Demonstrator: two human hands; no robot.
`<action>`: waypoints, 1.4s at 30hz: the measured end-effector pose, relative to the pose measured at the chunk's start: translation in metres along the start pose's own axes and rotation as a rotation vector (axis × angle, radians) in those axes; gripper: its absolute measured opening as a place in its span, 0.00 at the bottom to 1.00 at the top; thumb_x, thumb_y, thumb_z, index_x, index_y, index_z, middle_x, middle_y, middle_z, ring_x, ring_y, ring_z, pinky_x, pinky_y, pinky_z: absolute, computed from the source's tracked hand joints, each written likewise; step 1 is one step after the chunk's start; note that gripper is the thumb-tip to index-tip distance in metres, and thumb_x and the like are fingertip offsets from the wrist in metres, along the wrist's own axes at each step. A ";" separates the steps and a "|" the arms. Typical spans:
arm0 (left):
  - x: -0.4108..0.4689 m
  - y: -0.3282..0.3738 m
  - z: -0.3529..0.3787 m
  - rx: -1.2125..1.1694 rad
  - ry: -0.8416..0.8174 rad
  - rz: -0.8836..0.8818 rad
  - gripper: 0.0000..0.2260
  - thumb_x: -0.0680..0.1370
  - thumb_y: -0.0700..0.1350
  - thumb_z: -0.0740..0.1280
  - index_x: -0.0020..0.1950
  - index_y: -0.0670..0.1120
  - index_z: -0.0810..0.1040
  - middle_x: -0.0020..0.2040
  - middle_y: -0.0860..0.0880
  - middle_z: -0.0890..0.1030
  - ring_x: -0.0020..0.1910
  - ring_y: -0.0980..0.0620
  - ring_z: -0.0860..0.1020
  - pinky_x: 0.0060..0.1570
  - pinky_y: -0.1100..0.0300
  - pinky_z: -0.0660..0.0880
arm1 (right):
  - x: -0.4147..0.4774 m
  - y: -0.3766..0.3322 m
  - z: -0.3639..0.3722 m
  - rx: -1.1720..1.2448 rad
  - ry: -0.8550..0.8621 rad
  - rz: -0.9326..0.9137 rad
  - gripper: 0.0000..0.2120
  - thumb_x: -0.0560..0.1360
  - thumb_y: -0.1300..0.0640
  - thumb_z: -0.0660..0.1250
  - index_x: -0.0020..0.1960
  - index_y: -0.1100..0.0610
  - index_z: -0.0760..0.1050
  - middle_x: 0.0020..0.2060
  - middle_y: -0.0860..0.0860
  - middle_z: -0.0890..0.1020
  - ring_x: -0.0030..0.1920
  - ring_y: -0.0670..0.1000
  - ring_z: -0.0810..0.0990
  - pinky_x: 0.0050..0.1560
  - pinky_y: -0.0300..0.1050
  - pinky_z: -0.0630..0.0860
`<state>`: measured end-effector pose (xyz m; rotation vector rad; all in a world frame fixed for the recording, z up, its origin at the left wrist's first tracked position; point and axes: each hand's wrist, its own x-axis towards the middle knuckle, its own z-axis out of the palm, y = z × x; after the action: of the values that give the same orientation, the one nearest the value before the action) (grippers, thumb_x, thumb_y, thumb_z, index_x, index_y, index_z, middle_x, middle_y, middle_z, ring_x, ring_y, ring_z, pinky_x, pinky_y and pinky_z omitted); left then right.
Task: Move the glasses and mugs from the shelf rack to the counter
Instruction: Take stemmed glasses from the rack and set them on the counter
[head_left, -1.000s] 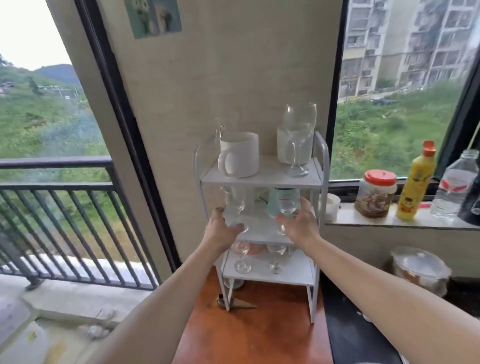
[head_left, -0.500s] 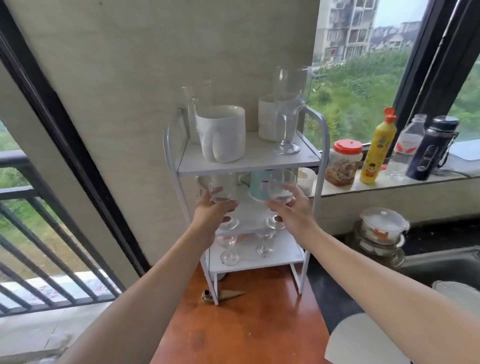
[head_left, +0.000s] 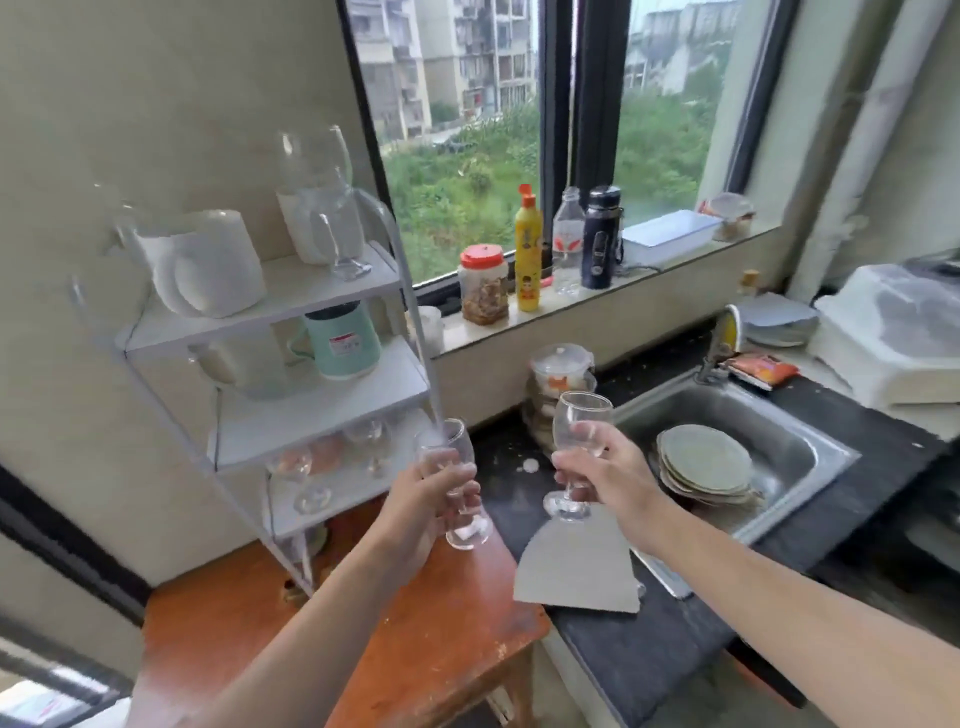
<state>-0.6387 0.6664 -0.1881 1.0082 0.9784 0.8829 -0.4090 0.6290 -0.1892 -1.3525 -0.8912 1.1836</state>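
My left hand (head_left: 434, 501) grips a small stemmed glass (head_left: 457, 488) in the air, just right of the white three-tier shelf rack (head_left: 410, 332). My right hand (head_left: 602, 475) holds a second stemmed glass (head_left: 576, 428) above the dark counter (head_left: 644, 639), left of the sink. On the rack's top tier stand a white mug (head_left: 208, 265), a tall wine glass (head_left: 322, 192) and another white mug behind it. A mint-green mug (head_left: 343, 335) and a pale mug sit on the middle tier. Two small stemmed glasses (head_left: 306, 475) remain on the bottom tier.
The rack stands on an orange wooden table (head_left: 447, 634). A grey mat (head_left: 576, 571) lies at the counter's left end. The steel sink (head_left: 789, 452) holds stacked plates. A lidded container (head_left: 558, 374) stands behind it. Jar, yellow bottle, water bottle and dark flask line the windowsill.
Both hands have lifted their glasses out of the rack's middle tier and carried them right and toward me. The view has swung right to show the sink and counter.
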 end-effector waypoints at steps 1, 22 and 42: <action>-0.002 -0.011 0.024 0.002 -0.042 -0.026 0.25 0.65 0.47 0.75 0.60 0.45 0.74 0.39 0.45 0.82 0.39 0.47 0.81 0.44 0.50 0.77 | -0.013 0.006 -0.027 0.000 0.036 0.007 0.20 0.70 0.61 0.75 0.59 0.53 0.74 0.39 0.56 0.83 0.37 0.51 0.81 0.35 0.45 0.75; -0.062 -0.213 0.557 0.318 -0.868 -0.445 0.28 0.64 0.58 0.72 0.58 0.43 0.75 0.42 0.43 0.81 0.43 0.45 0.81 0.40 0.55 0.77 | -0.323 0.077 -0.514 0.219 0.890 0.171 0.20 0.72 0.40 0.70 0.57 0.51 0.75 0.38 0.52 0.86 0.37 0.50 0.83 0.38 0.44 0.73; -0.040 -0.325 1.002 0.564 -1.348 -0.560 0.19 0.70 0.54 0.72 0.54 0.43 0.76 0.41 0.43 0.82 0.41 0.45 0.81 0.41 0.54 0.75 | -0.414 0.066 -0.851 0.303 1.457 0.155 0.14 0.72 0.39 0.69 0.53 0.46 0.75 0.44 0.56 0.86 0.41 0.52 0.85 0.40 0.46 0.76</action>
<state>0.3355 0.2710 -0.2656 1.3616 0.2448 -0.6054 0.3145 0.0188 -0.2486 -1.5646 0.4258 0.1735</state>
